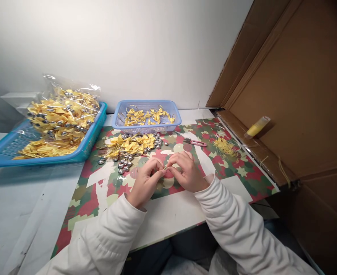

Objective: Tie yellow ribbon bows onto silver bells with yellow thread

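Note:
My left hand [147,179] and my right hand [187,172] meet fingertip to fingertip over the patterned board. Both are closed in a pinch on a thin yellowish cord [165,168], most of which the fingers hide. Just beyond my left hand lies a pile of yellow ribbon bows [131,144] with cord tails. Silver bells [123,166] are scattered around and under that pile. Past my right hand rests a pair of red-handled thread snips [195,142].
A small blue basket [146,128] at the back holds yellow bows. On the left, a larger blue basket [92,139] carries ribbon pieces and a clear bag [65,114] of bows with bells. Yellow thread scraps [226,147] lie right, near a thread spool [257,127] and cardboard wall [294,84].

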Motion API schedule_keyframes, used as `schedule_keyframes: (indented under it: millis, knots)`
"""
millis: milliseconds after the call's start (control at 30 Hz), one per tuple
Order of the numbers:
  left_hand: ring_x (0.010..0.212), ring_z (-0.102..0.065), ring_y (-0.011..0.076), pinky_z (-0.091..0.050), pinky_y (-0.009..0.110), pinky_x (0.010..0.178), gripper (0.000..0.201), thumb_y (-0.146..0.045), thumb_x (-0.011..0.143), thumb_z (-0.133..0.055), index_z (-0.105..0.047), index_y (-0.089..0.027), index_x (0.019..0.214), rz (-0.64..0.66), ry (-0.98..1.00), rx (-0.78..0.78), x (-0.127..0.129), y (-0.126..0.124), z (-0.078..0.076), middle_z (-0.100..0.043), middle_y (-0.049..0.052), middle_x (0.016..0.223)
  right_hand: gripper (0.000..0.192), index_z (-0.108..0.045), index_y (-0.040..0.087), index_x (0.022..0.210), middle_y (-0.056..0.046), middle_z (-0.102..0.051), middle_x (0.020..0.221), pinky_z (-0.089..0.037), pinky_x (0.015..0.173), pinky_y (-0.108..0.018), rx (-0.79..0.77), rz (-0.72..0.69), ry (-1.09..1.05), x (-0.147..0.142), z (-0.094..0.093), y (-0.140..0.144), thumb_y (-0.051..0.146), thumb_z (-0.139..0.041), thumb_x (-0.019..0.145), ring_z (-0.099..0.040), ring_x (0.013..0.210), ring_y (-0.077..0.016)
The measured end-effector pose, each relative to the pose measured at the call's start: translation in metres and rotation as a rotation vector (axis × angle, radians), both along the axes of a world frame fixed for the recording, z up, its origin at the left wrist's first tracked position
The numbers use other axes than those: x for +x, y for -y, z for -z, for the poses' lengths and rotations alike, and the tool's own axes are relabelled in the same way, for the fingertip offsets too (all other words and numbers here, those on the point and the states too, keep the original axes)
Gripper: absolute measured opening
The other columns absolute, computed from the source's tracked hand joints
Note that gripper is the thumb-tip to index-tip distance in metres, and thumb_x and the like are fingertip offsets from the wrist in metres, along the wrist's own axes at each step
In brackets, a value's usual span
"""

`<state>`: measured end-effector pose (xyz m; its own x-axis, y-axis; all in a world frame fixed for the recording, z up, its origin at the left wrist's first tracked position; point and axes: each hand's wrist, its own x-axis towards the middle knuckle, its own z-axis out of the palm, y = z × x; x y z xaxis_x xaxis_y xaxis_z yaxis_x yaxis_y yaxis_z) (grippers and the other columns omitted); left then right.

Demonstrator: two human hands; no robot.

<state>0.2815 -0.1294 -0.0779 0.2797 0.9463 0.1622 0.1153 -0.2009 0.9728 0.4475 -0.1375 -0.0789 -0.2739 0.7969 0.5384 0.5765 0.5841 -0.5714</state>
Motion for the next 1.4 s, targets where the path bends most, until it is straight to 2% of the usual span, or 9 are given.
schedule_keyframes:
  millis: [200, 433, 800, 933, 1133, 1400]
  knots:
    - [0.065, -0.043, 0.0154, -0.034, 0.028, 0.058, 0.019, -0.021, 0.077, -0.052, -0.049, -0.020, 0.058, 0.062, 0.013, -0.007, -0.0004, -0.0001, -0.0004, -0.046, 0.000, 0.068, 0.011, -0.055, 0.021, 0.080, 0.000, -0.065, 0.083, -0.031, 0.084, -0.035, -0.045, -0.012, -0.007, -0.0008, -0.0025, 0.0012, 0.019, -0.051, 0.091, -0.055, 0.084, -0.0173]
    - [0.063, -0.040, 0.0139, -0.032, 0.026, 0.054, 0.019, -0.024, 0.076, -0.053, -0.051, -0.019, 0.058, 0.130, 0.071, -0.116, -0.0015, -0.0006, 0.0005, -0.043, 0.000, 0.073, 0.014, -0.055, 0.021, 0.078, 0.000, -0.065, 0.082, -0.031, 0.084, -0.035, -0.126, -0.023, -0.026, -0.0018, -0.0031, 0.0012, 0.018, -0.050, 0.091, -0.055, 0.084, -0.0172]
    - [0.069, -0.038, 0.0143, -0.030, 0.027, 0.063, 0.018, -0.025, 0.077, -0.056, -0.050, -0.018, 0.062, 0.189, 0.260, -0.251, -0.0044, -0.0045, 0.0086, -0.042, -0.001, 0.075, 0.016, -0.053, 0.021, 0.074, -0.001, -0.060, 0.077, -0.039, 0.083, -0.036, -0.221, -0.072, -0.248, -0.0026, -0.0027, 0.0007, 0.024, -0.051, 0.089, -0.054, 0.081, -0.0174]
    - [0.068, -0.037, 0.0133, -0.029, 0.026, 0.062, 0.019, -0.026, 0.077, -0.058, -0.049, -0.018, 0.063, 0.147, 0.299, -0.293, -0.0032, -0.0047, 0.0090, -0.042, -0.002, 0.075, 0.015, -0.053, 0.022, 0.072, -0.001, -0.060, 0.074, -0.041, 0.077, -0.035, -0.176, -0.067, -0.304, -0.0026, -0.0031, 0.0004, 0.024, -0.054, 0.087, -0.054, 0.076, -0.0172]
    - [0.064, -0.037, 0.0124, -0.028, 0.026, 0.060, 0.018, -0.026, 0.077, -0.058, -0.049, -0.018, 0.063, 0.143, 0.274, -0.310, -0.0026, -0.0041, 0.0075, -0.044, -0.002, 0.072, 0.014, -0.055, 0.022, 0.073, 0.001, -0.063, 0.072, -0.037, 0.084, -0.038, -0.070, -0.023, -0.222, -0.0027, -0.0037, 0.0011, 0.023, -0.054, 0.086, -0.057, 0.076, -0.0168]
    - [0.059, -0.035, 0.0114, -0.026, 0.025, 0.055, 0.017, -0.025, 0.075, -0.056, -0.048, -0.018, 0.062, 0.193, 0.262, -0.363, -0.0035, -0.0027, 0.0081, -0.041, -0.003, 0.068, 0.016, -0.056, 0.022, 0.072, 0.001, -0.063, 0.074, -0.036, 0.084, -0.037, -0.127, -0.018, -0.189, -0.0034, -0.0048, 0.0023, 0.024, -0.054, 0.088, -0.056, 0.077, -0.0162]
